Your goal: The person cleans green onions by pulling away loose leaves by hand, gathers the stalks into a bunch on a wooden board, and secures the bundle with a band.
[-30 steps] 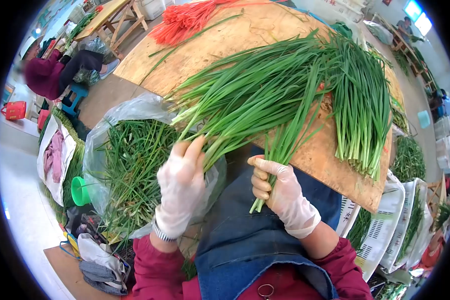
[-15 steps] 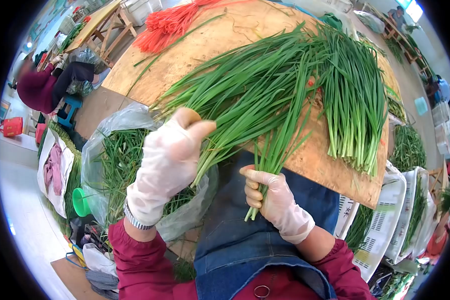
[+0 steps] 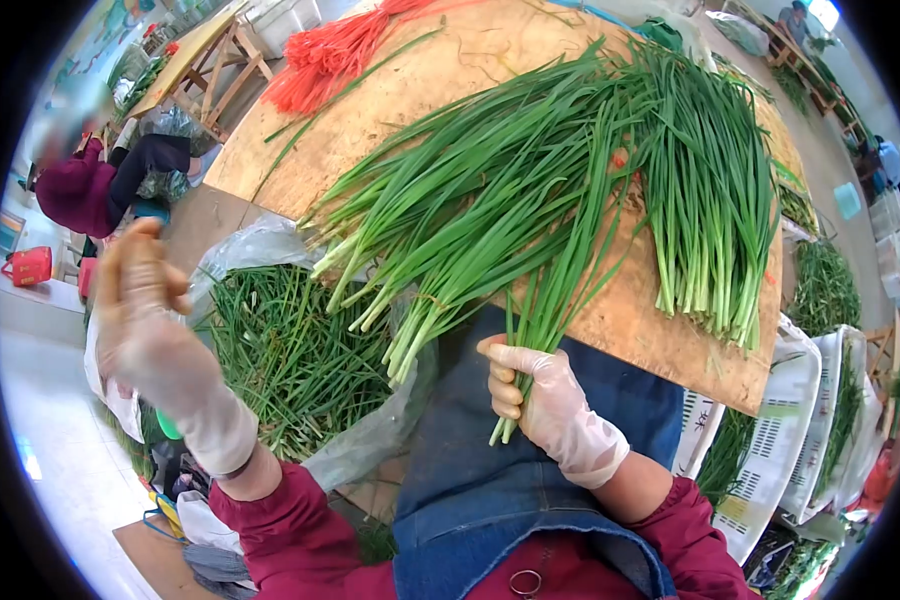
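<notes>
My right hand point(image 3: 555, 395), in a thin translucent glove, is closed around a small bunch of Chinese chives point(image 3: 542, 318) near its pale stem ends. The blades of that bunch reach up over the board's edge. My left hand point(image 3: 160, 320), gloved too and blurred, is out at the left with its fingers stretched and nothing seen in them. It is beside the clear plastic bag point(image 3: 365, 440) of loose chive leaves point(image 3: 290, 355). A spread pile of chives point(image 3: 470, 215) lies on the wooden board point(image 3: 650, 345), next to a neater stack of chives point(image 3: 705, 200) on the right.
Red plastic ties point(image 3: 330, 60) lie at the board's back left. White crates point(image 3: 770, 430) holding greens stand at the right. A co-worker in a maroon top point(image 3: 75, 190) sits at the far left near a wooden table point(image 3: 185, 60). A red bag point(image 3: 28, 266) is by the left wall.
My left hand has moved left, away from the chive pile, and its fingers have opened out. My right hand keeps its hold on the small bunch, nearly unmoved.
</notes>
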### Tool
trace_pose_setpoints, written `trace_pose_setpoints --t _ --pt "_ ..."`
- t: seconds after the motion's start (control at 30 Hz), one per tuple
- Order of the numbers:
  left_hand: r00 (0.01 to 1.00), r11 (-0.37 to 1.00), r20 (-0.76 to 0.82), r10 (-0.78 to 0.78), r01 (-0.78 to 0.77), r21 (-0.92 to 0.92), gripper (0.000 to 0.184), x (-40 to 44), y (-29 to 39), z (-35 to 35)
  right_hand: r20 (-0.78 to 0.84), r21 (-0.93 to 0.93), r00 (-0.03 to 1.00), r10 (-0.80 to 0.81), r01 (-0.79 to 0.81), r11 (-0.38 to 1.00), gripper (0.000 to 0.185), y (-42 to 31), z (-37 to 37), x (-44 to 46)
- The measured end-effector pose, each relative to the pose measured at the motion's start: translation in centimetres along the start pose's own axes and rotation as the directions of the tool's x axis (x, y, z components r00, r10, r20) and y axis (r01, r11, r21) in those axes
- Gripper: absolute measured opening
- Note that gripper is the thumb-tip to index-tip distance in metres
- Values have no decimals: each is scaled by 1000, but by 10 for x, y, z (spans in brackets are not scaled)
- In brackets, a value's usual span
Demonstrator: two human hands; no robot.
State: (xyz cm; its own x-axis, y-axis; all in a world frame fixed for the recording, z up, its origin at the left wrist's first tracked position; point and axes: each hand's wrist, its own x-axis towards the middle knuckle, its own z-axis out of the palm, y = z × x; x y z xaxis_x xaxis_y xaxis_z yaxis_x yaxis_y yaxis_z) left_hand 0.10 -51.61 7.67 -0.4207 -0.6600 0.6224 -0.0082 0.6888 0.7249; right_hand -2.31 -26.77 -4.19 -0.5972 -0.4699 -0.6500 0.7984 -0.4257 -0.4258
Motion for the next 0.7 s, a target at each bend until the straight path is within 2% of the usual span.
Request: trace_pose_setpoints --t 0.03,0.07,0.13,0.2,0.27,0.3,0.4,0.47,0.53,0.6,0.63,0.67,0.7 --pt "969 991 218 113 -126 46 17 -9 -11 4 3 9 1000 -1 1 1000 16 2 0 0" --pt "882 965 425 201 -253 67 16 -20 -21 12 -6 11 1000 -5 5 1000 16 3 0 0" --pt "606 866 673 424 -489 -105 23 -50 -21 35 -17 5 1000 -10 10 1000 17 4 0 2" --pt "535 910 783 318 -405 -92 23 -77 -15 54 -24 0 1000 -10 10 1000 17 4 1 1" --pt "455 855 874 173 -509 96 11 -85 -11 70 -26 -1 999 -22 22 1000 17 2 0 -1" --pt "407 794 888 215 -602 83 10 -88 -23 80 -23 -2 999 -25 25 1000 17 2 -1 -2" --pt "452 840 734 507 -449 -304 11 -68 -14 89 -27 -4 999 -19 19 1000 16 2 -2 -2" --pt "745 866 467 477 -308 -394 9 -36 21 68 -23 -9 1000 -15 15 1000 16 4 -5 -2" --pt "950 795 222 219 -42 -605 13 -13 30 34 -29 3 1000 6 -6 1000 16 4 -5 -2" --pt "998 862 -59 25 -52 -505 14 6 8 -3 -24 14 1000 7 -6 1000 16 2 -4 -1" --pt "991 983 -131 3 -27 -181 14 6 -6 -16 -20 18 1000 3 -3 1000 16 2 -2 -2" --pt "978 986 -207 10 25 162 14 3 -24 -27 -16 23 1000 1 0 1000 16 2 -2 -3" --pt "950 841 152 273 -312 441 13 -1 -51 -43 -17 27 1000 2 -1 1000 16 1 -2 -2"
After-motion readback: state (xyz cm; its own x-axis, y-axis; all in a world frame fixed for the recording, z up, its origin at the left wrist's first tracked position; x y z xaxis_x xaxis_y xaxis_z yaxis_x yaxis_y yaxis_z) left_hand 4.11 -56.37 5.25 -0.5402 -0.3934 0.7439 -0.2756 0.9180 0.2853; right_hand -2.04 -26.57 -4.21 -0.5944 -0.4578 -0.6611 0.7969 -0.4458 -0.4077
